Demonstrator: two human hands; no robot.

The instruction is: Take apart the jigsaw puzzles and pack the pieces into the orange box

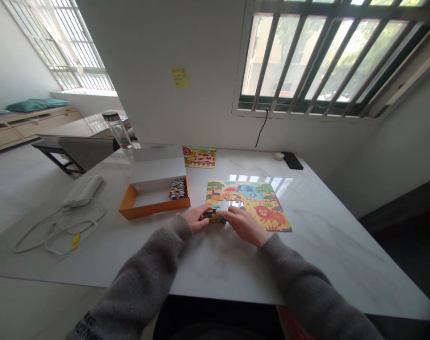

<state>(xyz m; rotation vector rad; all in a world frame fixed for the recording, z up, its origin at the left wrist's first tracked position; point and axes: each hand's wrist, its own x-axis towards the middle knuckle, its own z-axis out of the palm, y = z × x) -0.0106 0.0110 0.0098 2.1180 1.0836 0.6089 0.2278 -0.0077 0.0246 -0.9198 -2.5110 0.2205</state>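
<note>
A jigsaw puzzle [269,213] of animals, partly assembled, lies flat on the white marbled table, with a gap in its left middle part. My left hand [197,218] is at the puzzle's lower left corner, closed on a few small puzzle pieces [210,214] seen mostly edge-on. Over the puzzle's lower left edge, my right hand [246,224] reaches leftward, its fingers bent down onto a puzzle piece [221,219] there. The fingertips of both hands are close together. My right fingers partly hide that piece and the edge of the gap.
An orange box [156,206] with its lid raised holds several upright puzzle pieces [178,189]. Behind stands a picture card [200,157]. A black phone [292,160] and a small white object [279,156] lie back right. White cables [90,222], an adapter [83,190] and a bottle [118,131] are left.
</note>
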